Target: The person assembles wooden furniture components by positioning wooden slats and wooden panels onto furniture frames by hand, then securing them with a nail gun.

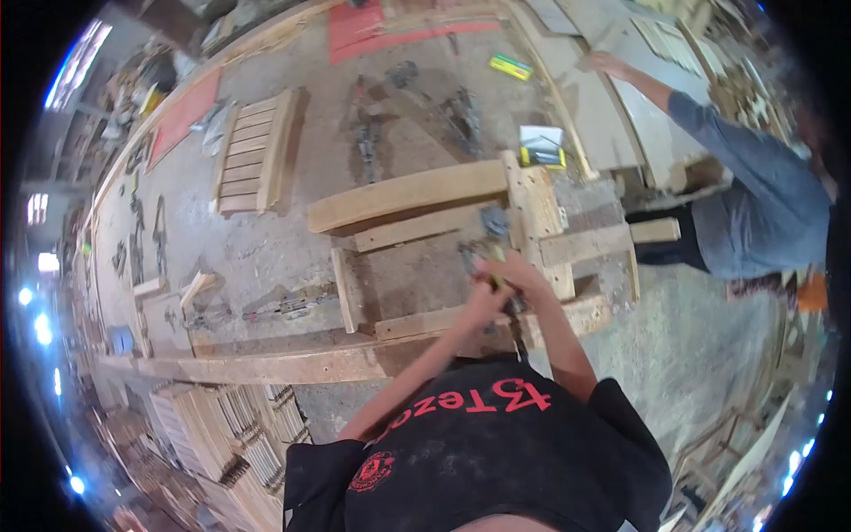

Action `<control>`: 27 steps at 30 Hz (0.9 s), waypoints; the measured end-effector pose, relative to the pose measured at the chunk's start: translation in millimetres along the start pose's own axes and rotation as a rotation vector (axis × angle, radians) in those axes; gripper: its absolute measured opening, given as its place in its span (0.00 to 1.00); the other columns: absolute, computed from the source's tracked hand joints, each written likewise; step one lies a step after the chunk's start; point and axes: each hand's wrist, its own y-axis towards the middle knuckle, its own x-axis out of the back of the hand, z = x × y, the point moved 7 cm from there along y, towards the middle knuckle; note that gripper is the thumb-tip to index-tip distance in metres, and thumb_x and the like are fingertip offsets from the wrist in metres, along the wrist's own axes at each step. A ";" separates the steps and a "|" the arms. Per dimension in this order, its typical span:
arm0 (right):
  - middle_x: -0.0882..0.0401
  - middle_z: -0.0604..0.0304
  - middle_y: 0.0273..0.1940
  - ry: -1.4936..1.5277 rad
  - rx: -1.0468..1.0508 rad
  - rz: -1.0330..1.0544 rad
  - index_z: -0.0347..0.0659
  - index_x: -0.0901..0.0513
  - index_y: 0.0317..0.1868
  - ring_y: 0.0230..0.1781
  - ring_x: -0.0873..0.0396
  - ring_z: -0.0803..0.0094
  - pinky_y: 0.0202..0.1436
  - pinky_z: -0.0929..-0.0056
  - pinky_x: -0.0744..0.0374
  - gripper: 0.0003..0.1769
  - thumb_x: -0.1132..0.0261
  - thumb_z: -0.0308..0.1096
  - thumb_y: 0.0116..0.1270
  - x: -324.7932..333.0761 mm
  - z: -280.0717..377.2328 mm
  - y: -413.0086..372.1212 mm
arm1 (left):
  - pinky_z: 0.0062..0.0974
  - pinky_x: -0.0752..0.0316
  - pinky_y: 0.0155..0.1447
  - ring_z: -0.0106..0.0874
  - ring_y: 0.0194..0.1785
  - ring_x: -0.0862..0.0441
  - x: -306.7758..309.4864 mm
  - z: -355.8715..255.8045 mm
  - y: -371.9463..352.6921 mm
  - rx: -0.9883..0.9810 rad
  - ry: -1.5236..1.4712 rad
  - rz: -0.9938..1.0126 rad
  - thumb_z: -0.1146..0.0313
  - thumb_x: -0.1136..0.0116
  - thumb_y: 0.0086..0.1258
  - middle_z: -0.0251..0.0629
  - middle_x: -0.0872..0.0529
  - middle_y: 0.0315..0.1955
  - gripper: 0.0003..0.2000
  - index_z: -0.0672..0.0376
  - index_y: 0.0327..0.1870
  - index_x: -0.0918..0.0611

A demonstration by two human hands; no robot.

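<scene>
Metal tool (495, 223), in hands (502, 282), long axis forward

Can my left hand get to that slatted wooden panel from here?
Probably not as things stand: your left hand is busy at the tool, and part of the wooden frame lies between it and the slatted panel. Letting go and leaning across might work.

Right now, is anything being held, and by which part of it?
Left hand and right hand hold a long dark metal tool, apparently a clamp, by its middle, below the blue-grey head.
</scene>
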 end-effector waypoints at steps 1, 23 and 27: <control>0.18 0.63 0.29 0.035 0.073 0.009 0.36 0.17 0.36 0.27 0.22 0.78 0.29 0.76 0.26 0.17 0.33 0.45 0.65 9.4 0.3 -5.0 | 0.36 0.25 0.55 0.40 0.48 0.18 -6.0 -12.6 -3.0 -0.092 0.093 -0.005 0.55 0.43 0.68 0.45 0.15 0.40 0.20 0.63 0.51 0.23; 0.15 0.45 0.36 -0.940 0.004 -1.082 0.38 0.16 0.37 0.38 0.17 0.49 0.43 0.57 0.20 0.17 0.31 0.43 0.54 144.3 10.6 -48.5 | 0.46 0.29 0.62 0.47 0.59 0.23 566.9 64.1 71.6 0.071 1.288 -1.156 0.53 0.37 0.60 0.54 0.19 0.52 0.29 0.65 0.58 0.24; 0.15 0.52 0.35 -0.630 0.171 -0.676 0.40 0.16 0.42 0.38 0.15 0.59 0.40 0.66 0.20 0.13 0.33 0.40 0.63 19.9 3.2 -15.0 | 0.45 0.31 0.65 0.45 0.67 0.30 646.9 102.7 131.6 0.154 1.438 -0.948 0.40 0.42 0.64 0.49 0.28 0.65 0.38 0.61 0.67 0.29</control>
